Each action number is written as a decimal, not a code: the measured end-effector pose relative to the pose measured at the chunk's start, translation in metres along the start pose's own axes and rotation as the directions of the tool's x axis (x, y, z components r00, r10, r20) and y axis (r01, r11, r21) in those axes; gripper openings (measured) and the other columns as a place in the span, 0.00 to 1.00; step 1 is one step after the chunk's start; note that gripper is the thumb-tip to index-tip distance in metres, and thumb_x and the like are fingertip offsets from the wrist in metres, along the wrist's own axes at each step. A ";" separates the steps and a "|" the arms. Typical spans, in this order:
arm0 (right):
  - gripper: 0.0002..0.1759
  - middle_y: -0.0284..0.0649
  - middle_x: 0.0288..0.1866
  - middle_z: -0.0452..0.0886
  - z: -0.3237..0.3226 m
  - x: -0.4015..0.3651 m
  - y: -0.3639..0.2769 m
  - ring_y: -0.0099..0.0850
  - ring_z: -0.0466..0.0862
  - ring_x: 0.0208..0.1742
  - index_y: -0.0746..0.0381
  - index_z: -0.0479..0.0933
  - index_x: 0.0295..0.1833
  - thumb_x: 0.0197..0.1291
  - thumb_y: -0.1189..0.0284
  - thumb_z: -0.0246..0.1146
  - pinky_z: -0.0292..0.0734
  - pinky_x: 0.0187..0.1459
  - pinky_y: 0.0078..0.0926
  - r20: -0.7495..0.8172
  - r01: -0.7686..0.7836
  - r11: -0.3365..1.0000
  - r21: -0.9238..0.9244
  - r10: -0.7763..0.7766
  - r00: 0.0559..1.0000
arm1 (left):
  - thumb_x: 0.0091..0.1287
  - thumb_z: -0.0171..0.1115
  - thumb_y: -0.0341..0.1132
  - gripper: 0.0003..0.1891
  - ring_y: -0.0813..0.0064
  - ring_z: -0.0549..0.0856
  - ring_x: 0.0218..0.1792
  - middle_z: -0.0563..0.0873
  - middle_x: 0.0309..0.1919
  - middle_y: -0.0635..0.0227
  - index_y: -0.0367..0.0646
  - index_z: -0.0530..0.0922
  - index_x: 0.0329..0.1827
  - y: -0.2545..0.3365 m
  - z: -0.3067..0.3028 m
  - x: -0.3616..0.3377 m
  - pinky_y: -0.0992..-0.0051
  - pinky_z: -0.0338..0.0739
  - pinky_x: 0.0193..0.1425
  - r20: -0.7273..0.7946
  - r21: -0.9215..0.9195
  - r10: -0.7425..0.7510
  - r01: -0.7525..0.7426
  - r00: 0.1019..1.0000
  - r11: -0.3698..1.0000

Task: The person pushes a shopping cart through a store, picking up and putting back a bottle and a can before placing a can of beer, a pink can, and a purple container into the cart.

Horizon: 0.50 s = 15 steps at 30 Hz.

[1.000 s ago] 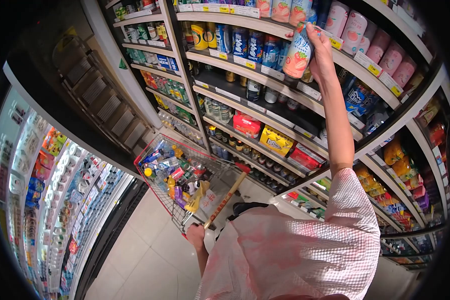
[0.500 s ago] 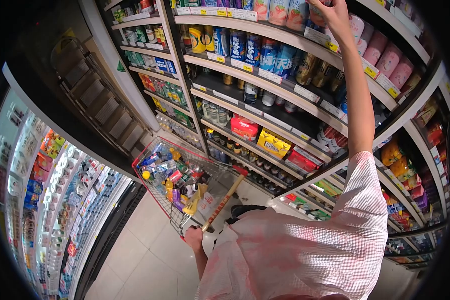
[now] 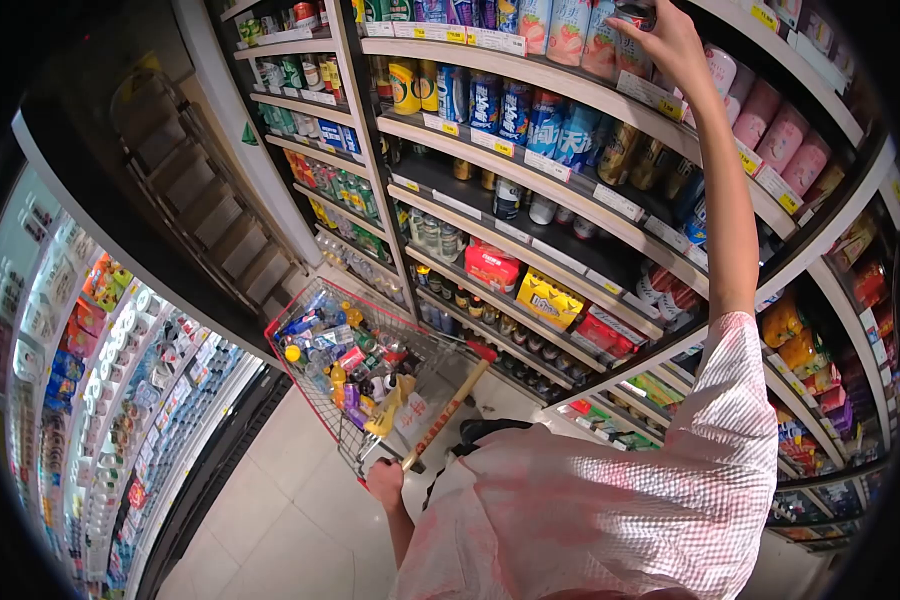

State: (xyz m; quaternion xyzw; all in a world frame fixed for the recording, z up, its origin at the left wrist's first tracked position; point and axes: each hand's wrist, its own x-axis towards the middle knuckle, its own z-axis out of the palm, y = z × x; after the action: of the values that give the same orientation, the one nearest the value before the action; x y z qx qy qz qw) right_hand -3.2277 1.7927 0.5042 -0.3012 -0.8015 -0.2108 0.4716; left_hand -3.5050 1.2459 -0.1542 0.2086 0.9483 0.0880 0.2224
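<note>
My right hand (image 3: pixel 662 38) is raised to the upper drinks shelf (image 3: pixel 570 78), thumb and fingers closed round a can (image 3: pixel 634 14). The can's dark round end shows between them; its label is mostly hidden. Beside it stand pink-and-pale-blue cans with strawberry pictures (image 3: pixel 568 32). Lower down, my left hand (image 3: pixel 384 482) is wrapped round the end of the handle (image 3: pixel 450 412) of a shopping cart (image 3: pixel 345 440). Bottles, cans and packets (image 3: pixel 355 360) fill much of the cart's basket, and a yellow item (image 3: pixel 392 408) lies near the handle.
Pink cans (image 3: pixel 782 140) stand right of my raised hand. Blue cans (image 3: pixel 515 110) line the shelf below, with red (image 3: pixel 490 266) and yellow multipacks (image 3: pixel 548 298) lower still. A stepladder (image 3: pixel 195 190) leans by the wall. A stocked chiller (image 3: pixel 120 400) runs along the left.
The view has shifted slightly. My right hand has turned a little at the shelf, and the can's dark end now shows between its fingers. My left hand stays on the cart handle.
</note>
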 end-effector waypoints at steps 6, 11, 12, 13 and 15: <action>0.33 0.51 0.46 0.89 0.011 0.003 0.050 0.51 0.90 0.50 0.58 0.78 0.68 0.71 0.44 0.64 0.85 0.48 0.48 0.101 0.002 0.914 -0.405 0.042 0.994 | 0.67 0.63 0.48 0.20 0.45 0.92 0.47 0.92 0.42 0.46 0.42 0.92 0.45 -0.002 -0.001 -0.001 0.53 0.85 0.56 -0.004 -0.026 -0.006 0.006 1.000 1.000; 0.40 0.57 0.48 0.88 0.004 0.004 0.054 0.56 0.88 0.52 0.61 0.75 0.73 0.65 0.47 0.71 0.83 0.51 0.52 0.229 -0.049 0.923 -0.382 0.146 0.962 | 0.66 0.63 0.49 0.20 0.46 0.92 0.46 0.92 0.41 0.47 0.41 0.92 0.44 -0.002 0.002 0.000 0.53 0.85 0.55 -0.026 -0.003 -0.012 0.012 1.000 1.000; 0.41 0.58 0.51 0.88 -0.004 0.005 0.043 0.57 0.88 0.54 0.62 0.74 0.74 0.62 0.49 0.73 0.83 0.54 0.52 0.270 -0.076 0.925 -0.372 0.186 0.945 | 0.65 0.64 0.49 0.20 0.45 0.92 0.45 0.92 0.39 0.47 0.41 0.92 0.42 -0.006 0.007 0.002 0.53 0.85 0.54 -0.043 -0.005 -0.009 0.009 0.999 1.000; 0.43 0.58 0.54 0.88 -0.012 0.008 0.034 0.57 0.88 0.57 0.63 0.74 0.75 0.59 0.51 0.76 0.84 0.56 0.52 0.310 -0.103 0.926 -0.363 0.224 0.924 | 0.65 0.64 0.49 0.20 0.45 0.92 0.43 0.92 0.38 0.47 0.41 0.92 0.41 -0.008 0.012 0.004 0.53 0.85 0.53 -0.066 -0.013 -0.005 0.004 0.998 1.000; 0.44 0.58 0.54 0.88 -0.013 0.011 0.036 0.56 0.87 0.58 0.64 0.75 0.73 0.55 0.52 0.79 0.83 0.56 0.52 0.332 -0.127 0.929 -0.348 0.249 0.910 | 0.63 0.64 0.49 0.20 0.45 0.92 0.43 0.92 0.37 0.47 0.42 0.92 0.41 -0.020 0.032 0.014 0.52 0.85 0.52 -0.089 -0.043 0.009 -0.013 0.996 0.999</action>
State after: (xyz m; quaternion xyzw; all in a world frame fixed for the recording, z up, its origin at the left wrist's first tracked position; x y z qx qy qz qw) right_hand -3.1992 1.8144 0.5220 -0.4842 -0.7981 -0.2298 0.2752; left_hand -3.5094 1.2364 -0.1930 0.2047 0.9540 0.1189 0.1838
